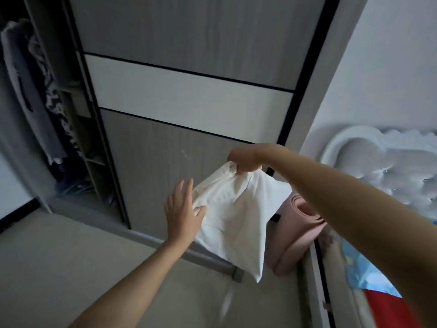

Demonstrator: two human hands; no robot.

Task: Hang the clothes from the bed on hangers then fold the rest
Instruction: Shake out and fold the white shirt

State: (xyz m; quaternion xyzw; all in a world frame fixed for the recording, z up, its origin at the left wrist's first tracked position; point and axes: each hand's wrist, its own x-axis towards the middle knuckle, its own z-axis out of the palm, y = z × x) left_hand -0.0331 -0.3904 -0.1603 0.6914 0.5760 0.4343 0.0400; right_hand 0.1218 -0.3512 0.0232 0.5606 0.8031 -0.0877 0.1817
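Note:
A white garment [238, 218] hangs in the air in front of the wardrobe's sliding door. My right hand [246, 159] grips its bunched top edge from above. My left hand [183, 213] is at the cloth's left edge with fingers spread, the thumb touching the fabric. No hanger shows in the frame. The bed [387, 287] lies at the lower right with blue and red cloth on it.
The wardrobe door [189, 95] fills the middle. To the left the open wardrobe section [35, 95] holds several hung clothes. A rolled pink mat [298, 228] stands between door and bed. A white padded headboard [387, 162] is at right. Tiled floor [71, 256] lies below.

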